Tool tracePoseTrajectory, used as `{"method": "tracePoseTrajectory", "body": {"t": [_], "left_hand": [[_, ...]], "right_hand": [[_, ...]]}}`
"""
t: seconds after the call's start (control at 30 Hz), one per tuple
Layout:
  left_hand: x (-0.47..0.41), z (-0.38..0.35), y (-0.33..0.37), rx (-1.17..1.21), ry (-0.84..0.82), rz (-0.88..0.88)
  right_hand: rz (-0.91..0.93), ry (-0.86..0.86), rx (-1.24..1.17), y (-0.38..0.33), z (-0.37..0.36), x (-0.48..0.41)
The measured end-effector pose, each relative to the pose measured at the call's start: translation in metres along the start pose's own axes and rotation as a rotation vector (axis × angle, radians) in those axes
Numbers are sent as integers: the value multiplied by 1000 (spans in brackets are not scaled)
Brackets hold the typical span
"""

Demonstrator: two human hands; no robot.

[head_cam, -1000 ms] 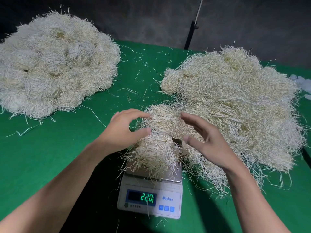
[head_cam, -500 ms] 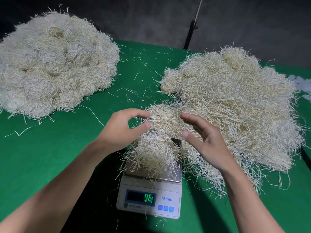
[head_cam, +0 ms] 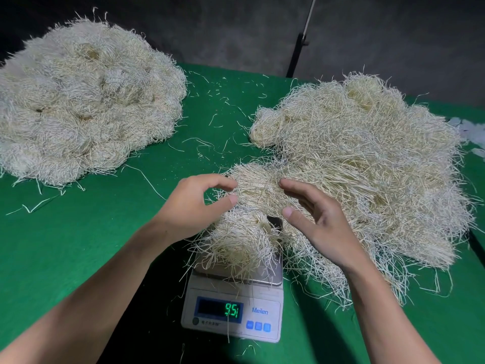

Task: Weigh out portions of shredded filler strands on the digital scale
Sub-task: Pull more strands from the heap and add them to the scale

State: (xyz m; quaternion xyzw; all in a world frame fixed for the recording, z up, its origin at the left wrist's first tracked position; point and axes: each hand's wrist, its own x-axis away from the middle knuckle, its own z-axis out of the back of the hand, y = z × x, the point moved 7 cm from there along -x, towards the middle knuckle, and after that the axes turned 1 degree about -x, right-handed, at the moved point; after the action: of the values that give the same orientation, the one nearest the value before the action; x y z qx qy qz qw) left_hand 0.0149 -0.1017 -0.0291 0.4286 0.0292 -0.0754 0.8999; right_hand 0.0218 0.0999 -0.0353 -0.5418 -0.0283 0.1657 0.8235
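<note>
Nearest you, the digital scale [head_cam: 232, 308] sits at the tabletop's [head_cam: 78, 245] front edge, its green display showing 95 with a trailing mark that is hard to read. The portion of strands [head_cam: 238, 243] covers its pan and spills over the near rim, and its long axis runs away from you. Your left hand [head_cam: 194, 206] hovers at the clump's left flank with thumb and forefinger curved but apart, gripping nothing. Your right hand [head_cam: 317, 224] hangs over its right side, fingers spread and loose. The portion lies between and just below both hands, about equally near each. Its far end seems to touch the supply heap [head_cam: 367, 166] on the right, which may skew the reading. Open green room lies to your left, before the second heap [head_cam: 84, 101] further back.
</note>
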Motion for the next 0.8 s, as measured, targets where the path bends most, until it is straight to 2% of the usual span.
{"method": "tracePoseTrajectory", "body": {"t": [0.2, 0.33, 0.43, 0.6, 0.7, 0.8], "left_hand": [[-5, -5, -13, 3, 7, -21], [-5, -34, -62, -79, -137, 156], [0, -69, -89, -189, -193, 204], [2, -113, -91, -116, -197, 119], [6, -111, -78, 129, 19, 34], [8, -99, -65, 343, 278, 98]], "right_hand": [[-58, -56, 79, 22, -6, -2], [-233, -162, 172, 68, -30, 4], [-308, -151, 246, 94, -56, 7], [-301, -40, 245, 101, -92, -9], [-257, 131, 221, 103, -95, -12], [-230, 322, -59, 94, -87, -14]]}}
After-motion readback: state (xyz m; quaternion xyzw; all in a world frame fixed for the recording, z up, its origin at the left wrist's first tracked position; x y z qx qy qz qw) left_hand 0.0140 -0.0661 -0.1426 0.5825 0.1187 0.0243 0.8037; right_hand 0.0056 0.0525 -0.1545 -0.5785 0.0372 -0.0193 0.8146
